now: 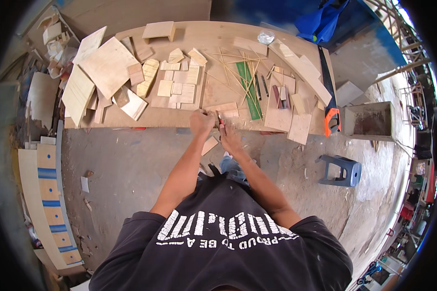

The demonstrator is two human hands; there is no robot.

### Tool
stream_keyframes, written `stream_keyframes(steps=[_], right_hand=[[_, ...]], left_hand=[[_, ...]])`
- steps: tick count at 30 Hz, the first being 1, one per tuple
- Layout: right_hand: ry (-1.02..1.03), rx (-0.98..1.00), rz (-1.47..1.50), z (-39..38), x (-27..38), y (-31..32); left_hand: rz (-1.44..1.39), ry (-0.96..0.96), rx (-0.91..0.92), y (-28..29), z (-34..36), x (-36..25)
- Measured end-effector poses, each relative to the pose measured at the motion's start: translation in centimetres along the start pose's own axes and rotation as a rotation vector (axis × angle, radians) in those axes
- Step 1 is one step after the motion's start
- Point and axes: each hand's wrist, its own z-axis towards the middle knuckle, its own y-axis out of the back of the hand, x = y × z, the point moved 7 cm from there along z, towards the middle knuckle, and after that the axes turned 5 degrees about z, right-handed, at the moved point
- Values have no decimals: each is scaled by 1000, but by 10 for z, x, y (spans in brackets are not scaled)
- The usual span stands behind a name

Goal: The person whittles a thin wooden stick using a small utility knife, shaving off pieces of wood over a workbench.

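Observation:
At the front edge of the workbench, my left hand is closed, fingers bent together; whatever it pinches is hidden. Close beside it, my right hand grips a slim red tool whose exact kind is too small to make out. Just beyond both hands lies a small flat wooden piece. Past it on the left, small wood blocks are laid together on a thin board. To the right, thin wooden sticks lie scattered across a green strip, with dark pens alongside.
Larger wood panels pile up at the bench's left. At its right end are wood offcuts and a handsaw with an orange handle. A blue-grey stool and an open box stand right. A wood scrap lies below my hands.

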Motion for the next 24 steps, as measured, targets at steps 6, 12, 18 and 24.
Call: stream_keyframes(steps=[6, 12, 18, 24], right_hand=[[-60, -35, -35, -4, -3, -14], [-112, -12, -11, -4, 9, -22], [-85, -25, -29, -3, 11, -22], [-119, -17, -57, -4, 13, -32]], left_hand=[[0, 23, -19, 5, -4, 0], [0, 50, 55, 3, 3, 8], [-30, 46, 73, 1, 5, 8], [-22, 38, 74, 1, 5, 4]])
